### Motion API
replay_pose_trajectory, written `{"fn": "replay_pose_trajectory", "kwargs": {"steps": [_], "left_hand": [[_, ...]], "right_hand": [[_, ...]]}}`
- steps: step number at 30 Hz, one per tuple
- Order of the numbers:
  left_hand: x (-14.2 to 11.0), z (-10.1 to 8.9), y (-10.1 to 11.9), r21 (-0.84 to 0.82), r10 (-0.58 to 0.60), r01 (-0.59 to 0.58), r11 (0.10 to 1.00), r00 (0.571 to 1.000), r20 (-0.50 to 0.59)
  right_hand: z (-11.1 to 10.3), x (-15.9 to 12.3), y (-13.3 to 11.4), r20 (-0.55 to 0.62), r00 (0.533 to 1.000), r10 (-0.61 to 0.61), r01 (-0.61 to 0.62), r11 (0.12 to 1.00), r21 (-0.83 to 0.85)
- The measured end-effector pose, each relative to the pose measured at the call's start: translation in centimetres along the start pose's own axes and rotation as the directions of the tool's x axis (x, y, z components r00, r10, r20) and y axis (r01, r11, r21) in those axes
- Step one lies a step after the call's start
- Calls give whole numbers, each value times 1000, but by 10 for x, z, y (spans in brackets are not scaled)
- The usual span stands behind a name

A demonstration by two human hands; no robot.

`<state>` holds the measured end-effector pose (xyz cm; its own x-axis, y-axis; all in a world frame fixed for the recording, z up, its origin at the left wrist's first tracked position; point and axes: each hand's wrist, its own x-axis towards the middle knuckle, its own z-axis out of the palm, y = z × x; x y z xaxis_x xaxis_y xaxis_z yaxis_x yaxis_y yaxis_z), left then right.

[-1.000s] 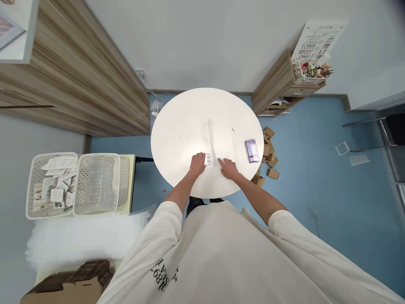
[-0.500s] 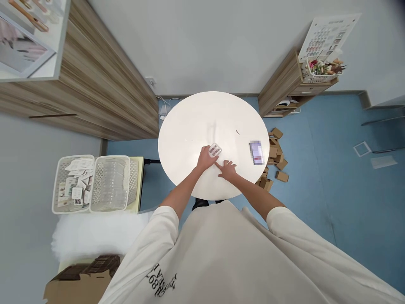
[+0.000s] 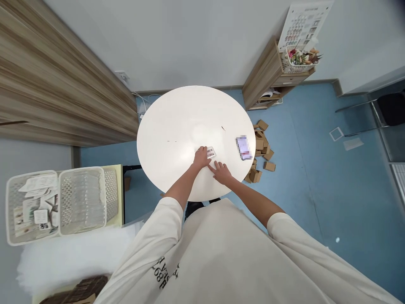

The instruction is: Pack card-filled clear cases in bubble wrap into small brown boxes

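A small clear case (image 3: 211, 152) with two rows of dark reddish pieces lies on the white round table (image 3: 190, 109), near its front half. My left hand (image 3: 201, 157) grips the case at its left side, fingers curled over that edge and covering part of it. Just to the right and nearer to me, my right hand (image 3: 222, 172) rests low over the table with its fingers spread. It holds nothing, and its index finger points toward my left hand. A blurred purple phone-like object (image 3: 244, 147) lies at the table's right side.
Brown cardboard boxes (image 3: 260, 143) are piled on the floor right of the table. White baskets (image 3: 82, 169) with papers and clear plastic stand at left. A wooden cabinet (image 3: 262, 74) bears a flower basket (image 3: 300, 67). A tall wooden cupboard (image 3: 63, 84) fills the left back.
The case has come down from a tilted position to lie flatter, with my left hand still at it. My right hand stays beside it, fingers spread. The whole view has shifted rightward.
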<state>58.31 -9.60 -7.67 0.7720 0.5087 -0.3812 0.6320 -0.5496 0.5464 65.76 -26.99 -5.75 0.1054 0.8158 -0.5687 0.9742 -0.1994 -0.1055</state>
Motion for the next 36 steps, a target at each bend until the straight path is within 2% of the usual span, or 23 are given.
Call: {"fn": "replay_pose_trajectory", "kwargs": {"steps": [5,13,19,24,36], "left_hand": [[-16,3,-12,145,75,-73,987,997,-5],[-51,2,-22,200,19,-21,980,1000,14],[-46,0,-13,210,-28,31,977,999,-18],[-44,4,-10,200,-48,55,978,998,-39],[-51,2,-22,166,-31,34,986,999,-21]], "right_hand": [[6,-8,7,-28,998,-53,54,997,61],[6,-10,-2,-46,983,-178,183,976,121],[3,-2,-5,-52,997,-50,57,989,139],[6,3,-6,-70,998,2,6,993,114],[-1,6,-7,-42,999,-31,33,998,46]]}}
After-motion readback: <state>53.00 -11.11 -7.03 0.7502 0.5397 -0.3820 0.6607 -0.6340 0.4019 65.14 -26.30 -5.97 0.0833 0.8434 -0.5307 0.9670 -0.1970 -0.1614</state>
